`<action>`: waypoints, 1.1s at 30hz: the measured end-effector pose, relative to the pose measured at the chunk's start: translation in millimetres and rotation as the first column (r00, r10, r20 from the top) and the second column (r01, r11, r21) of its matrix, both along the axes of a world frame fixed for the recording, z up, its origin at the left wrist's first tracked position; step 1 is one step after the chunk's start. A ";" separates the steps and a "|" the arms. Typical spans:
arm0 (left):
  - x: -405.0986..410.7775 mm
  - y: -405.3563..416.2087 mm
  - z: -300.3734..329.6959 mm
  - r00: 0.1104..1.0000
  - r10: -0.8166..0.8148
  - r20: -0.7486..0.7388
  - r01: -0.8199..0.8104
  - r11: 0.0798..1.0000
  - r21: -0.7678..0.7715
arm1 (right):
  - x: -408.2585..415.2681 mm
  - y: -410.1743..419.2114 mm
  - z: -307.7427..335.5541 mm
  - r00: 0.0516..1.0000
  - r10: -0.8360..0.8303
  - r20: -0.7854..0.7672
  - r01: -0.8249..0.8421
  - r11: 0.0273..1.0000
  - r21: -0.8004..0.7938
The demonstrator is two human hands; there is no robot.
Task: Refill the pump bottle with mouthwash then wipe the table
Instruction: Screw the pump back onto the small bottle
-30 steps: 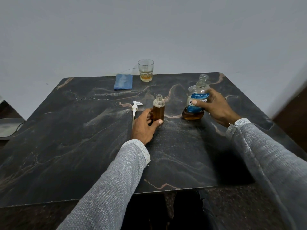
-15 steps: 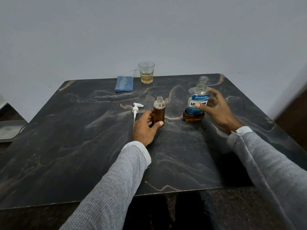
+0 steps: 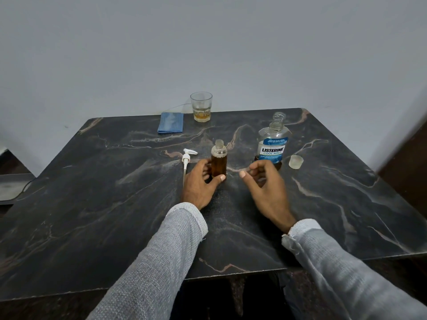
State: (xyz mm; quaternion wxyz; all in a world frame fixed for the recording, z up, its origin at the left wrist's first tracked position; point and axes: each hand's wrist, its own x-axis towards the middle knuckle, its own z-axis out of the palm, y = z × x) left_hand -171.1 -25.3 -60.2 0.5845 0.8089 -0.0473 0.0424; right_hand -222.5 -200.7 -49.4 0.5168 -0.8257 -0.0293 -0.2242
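The right hand [image 3: 265, 188] has let go of the clear plastic mouthwash bottle [image 3: 272, 144] and now hovers loosely curled, holding nothing, above the dark veined marble bench [image 3: 92, 204]. The left hand [image 3: 199, 183] grips the small cylindrical pump bottle [image 3: 218, 161], uncapped, upright and full of amber liquid, with its white pump head [image 3: 186, 158] lying just beside.

We see a black marble table [image 3: 97, 204] veined with pink and white. On it are a blue ribbed cloth [image 3: 170, 122], a white pump head [image 3: 186, 158], a small clear bottle [image 3: 218, 161] of amber-brown liquid, and a clear Listerine bottle [image 3: 273, 144] with a blue-and-white label. Our sleeves [image 3: 161, 262] are grey knit.
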 end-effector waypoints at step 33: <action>-1.2 3.3 -0.5 0.997 -0.048 0.064 0.047 0.999 0.010 | 41.9 48.3 -10.0 0.995 0.053 -0.088 -0.061 0.994 -0.091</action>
